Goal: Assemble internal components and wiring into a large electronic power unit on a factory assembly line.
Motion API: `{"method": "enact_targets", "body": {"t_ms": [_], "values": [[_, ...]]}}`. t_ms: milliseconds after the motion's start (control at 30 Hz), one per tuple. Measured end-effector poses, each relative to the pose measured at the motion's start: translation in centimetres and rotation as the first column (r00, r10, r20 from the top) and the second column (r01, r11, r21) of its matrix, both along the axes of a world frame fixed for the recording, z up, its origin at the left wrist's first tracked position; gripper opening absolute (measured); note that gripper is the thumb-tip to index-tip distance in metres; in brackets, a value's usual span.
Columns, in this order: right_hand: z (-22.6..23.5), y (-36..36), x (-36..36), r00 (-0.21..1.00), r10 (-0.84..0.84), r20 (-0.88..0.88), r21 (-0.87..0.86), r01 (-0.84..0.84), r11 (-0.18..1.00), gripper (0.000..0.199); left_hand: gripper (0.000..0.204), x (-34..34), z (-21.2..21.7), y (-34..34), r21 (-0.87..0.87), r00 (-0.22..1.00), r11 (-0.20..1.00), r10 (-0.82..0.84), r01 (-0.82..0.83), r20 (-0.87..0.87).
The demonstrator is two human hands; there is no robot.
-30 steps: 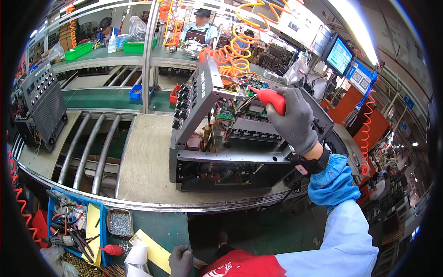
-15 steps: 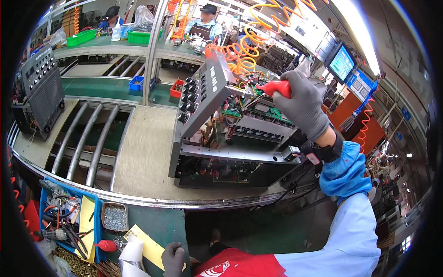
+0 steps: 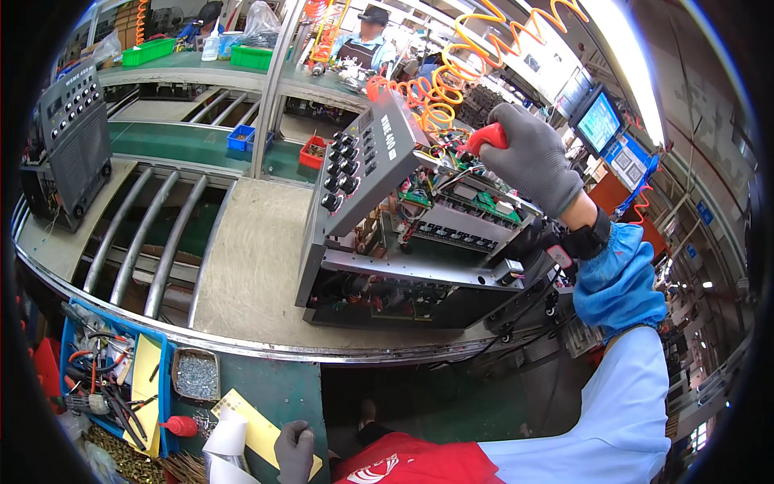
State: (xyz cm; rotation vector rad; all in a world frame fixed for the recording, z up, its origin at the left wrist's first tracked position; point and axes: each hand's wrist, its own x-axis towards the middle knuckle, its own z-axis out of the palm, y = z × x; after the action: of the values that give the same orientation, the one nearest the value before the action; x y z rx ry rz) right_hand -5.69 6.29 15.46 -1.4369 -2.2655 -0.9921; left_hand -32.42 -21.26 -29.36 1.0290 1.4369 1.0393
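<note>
My gloved right hand (image 3: 530, 161) is wrapped round a small red squeeze bottle (image 3: 488, 139), mostly hidden by the fingers. It holds the bottle tilted over the circuit boards (image 3: 484, 202) of an opened grey machine (image 3: 367, 157) with black knobs on its front panel. Whether the bottle's tip touches a board I cannot tell. At the lower edge my gloved left hand (image 3: 295, 450) hangs closed beside a yellow sheet (image 3: 256, 429) on the green bench; what it holds, if anything, is hidden.
A blue bin (image 3: 165, 379) of tools and a tray of small screws (image 3: 196, 375) stand at lower left, near another red bottle (image 3: 179, 426). Metal rollers (image 3: 139, 230) lead left to a second grey machine (image 3: 68, 149). Orange coiled hoses (image 3: 447, 89) hang behind; a co-worker (image 3: 367, 44) stands beyond.
My right hand has moved slightly up with the red bottle, whose angle has changed. The view has shifted a little, and the machine appears farther right. My left hand stays closed by the yellow sheet.
</note>
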Motion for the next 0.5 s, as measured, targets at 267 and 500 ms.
{"method": "enact_targets", "body": {"t_ms": [267,500], "values": [[1.2,1.4,-1.4,0.996,-0.053,0.077,-0.094,0.06,0.994,0.025,0.022,0.6,-3.2,0.2,-0.081,0.954,0.99,0.133,-0.115,0.268],[1.0,1.3,-1.5,0.994,-0.051,0.099,-0.104,0.061,0.993,0.026,0.023,0.5,-2.6,0.2,-0.055,0.968,0.994,0.105,-0.095,0.229]]}}
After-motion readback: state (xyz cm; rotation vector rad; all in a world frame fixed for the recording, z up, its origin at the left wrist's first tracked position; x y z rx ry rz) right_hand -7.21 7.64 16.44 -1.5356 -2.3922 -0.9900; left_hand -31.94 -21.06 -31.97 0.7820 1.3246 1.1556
